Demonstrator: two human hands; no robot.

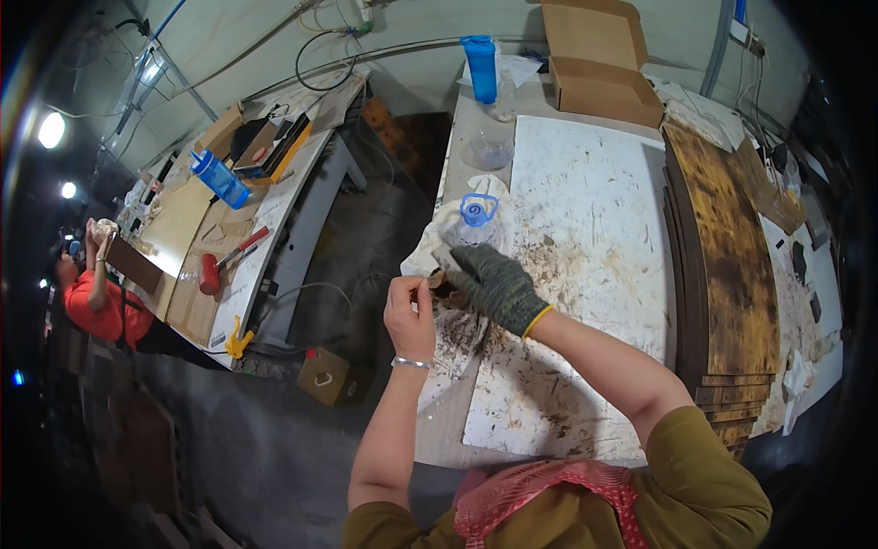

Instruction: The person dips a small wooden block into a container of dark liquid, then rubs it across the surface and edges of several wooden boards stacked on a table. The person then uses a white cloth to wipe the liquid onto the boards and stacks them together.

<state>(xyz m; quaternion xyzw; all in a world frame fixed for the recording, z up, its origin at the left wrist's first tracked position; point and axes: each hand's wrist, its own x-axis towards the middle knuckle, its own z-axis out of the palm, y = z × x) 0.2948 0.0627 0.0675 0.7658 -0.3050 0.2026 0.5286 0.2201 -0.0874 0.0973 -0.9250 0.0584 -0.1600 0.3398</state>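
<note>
My left hand [409, 316], bare with a silvery bracelet at the wrist, has its fingers closed in a pinch on the edge of a small brown piece [440, 281]. Close against it is my right hand [498, 285], in a dark grey knitted glove with a yellow cuff. Its fingers are closed on a small pale flat piece [445, 257], whose kind I cannot make out. Just beyond both hands, a blue ring handle [478, 210] tops a clear container beside a crumpled whitish cloth [430, 240]. Brown crumbs lie on the white board [585, 229] beneath my hands.
Stacked dark-stained wooden boards [722, 265] stand at the right. Farther back are an open cardboard box [604, 87], a blue bottle [480, 69] and a clear plastic cup [492, 148]. On the left bench lies a red mallet [210, 273]; a person in red [105, 306] works there.
</note>
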